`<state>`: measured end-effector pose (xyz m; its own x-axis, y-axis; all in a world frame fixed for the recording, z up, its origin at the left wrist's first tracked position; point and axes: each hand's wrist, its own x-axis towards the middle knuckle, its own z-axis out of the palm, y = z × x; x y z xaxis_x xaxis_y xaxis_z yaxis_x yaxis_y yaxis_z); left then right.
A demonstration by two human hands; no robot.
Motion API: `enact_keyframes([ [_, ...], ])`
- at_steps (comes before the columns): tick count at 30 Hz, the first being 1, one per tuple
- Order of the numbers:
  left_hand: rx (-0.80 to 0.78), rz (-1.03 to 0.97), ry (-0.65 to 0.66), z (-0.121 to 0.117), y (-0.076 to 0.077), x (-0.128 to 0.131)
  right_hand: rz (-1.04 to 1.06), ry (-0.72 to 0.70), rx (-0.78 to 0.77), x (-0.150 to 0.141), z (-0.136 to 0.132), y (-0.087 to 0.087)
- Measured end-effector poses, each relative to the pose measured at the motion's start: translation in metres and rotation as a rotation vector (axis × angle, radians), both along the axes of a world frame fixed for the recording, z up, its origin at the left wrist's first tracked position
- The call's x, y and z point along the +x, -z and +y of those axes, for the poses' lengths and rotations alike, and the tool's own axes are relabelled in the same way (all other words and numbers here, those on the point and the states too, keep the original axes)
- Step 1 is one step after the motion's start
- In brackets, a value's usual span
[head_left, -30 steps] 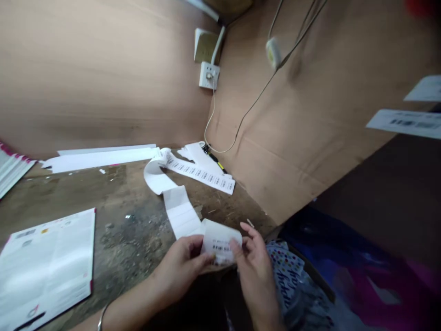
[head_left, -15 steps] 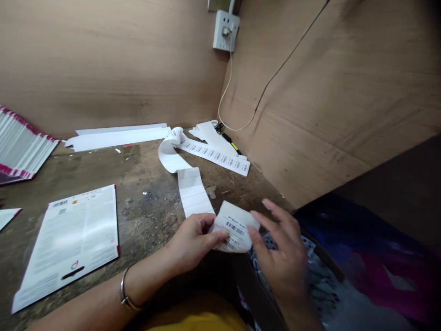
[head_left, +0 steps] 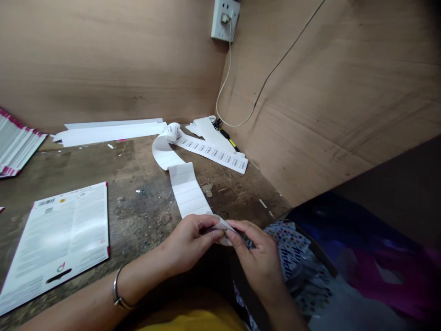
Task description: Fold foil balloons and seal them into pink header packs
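A long white strip of barcode labels [head_left: 190, 191] runs from a loose curl at the back of the table to its near edge. My left hand [head_left: 189, 241] is closed on the near end of this strip, thumb on top. My right hand [head_left: 257, 257] pinches the same end from the other side, so the labels there are bent and mostly covered by fingers. Whether a single label is peeled off cannot be made out. To the left lies a white printed card package [head_left: 69, 234] with a hang slot, touched by neither hand.
A stack of white and magenta packages [head_left: 17, 142] stands at far left. Blank paper strips [head_left: 113, 133] lie along the back wall. Another label strip [head_left: 215, 154] lies near a yellow-black tool [head_left: 231, 143]. A box of dotted packets [head_left: 292, 248] stands right; a cable [head_left: 255, 105] hangs from a socket [head_left: 225, 20].
My right hand has come in to the left and closed on the strip's end, which has bent over and hidden its barcodes. The view has shifted slightly.
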<state>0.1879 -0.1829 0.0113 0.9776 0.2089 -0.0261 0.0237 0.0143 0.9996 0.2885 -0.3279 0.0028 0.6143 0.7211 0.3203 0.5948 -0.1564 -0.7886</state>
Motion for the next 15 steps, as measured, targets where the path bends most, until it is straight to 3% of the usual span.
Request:
enact_keyframes([
  [4,0.084,0.014,-0.004,-0.001,0.002,0.001,0.095,0.098,0.02,-0.004,0.002,0.006],
  [11,0.042,0.092,-0.033,-0.001,0.008,0.003,0.11,0.228,0.113,-0.005,0.01,0.017],
  [13,0.048,0.114,-0.045,-0.002,0.008,0.003,0.009,0.355,0.157,0.005,0.008,0.019],
  [15,0.054,0.133,-0.071,-0.002,0.009,0.002,-0.225,0.509,0.227,0.028,0.0,0.014],
])
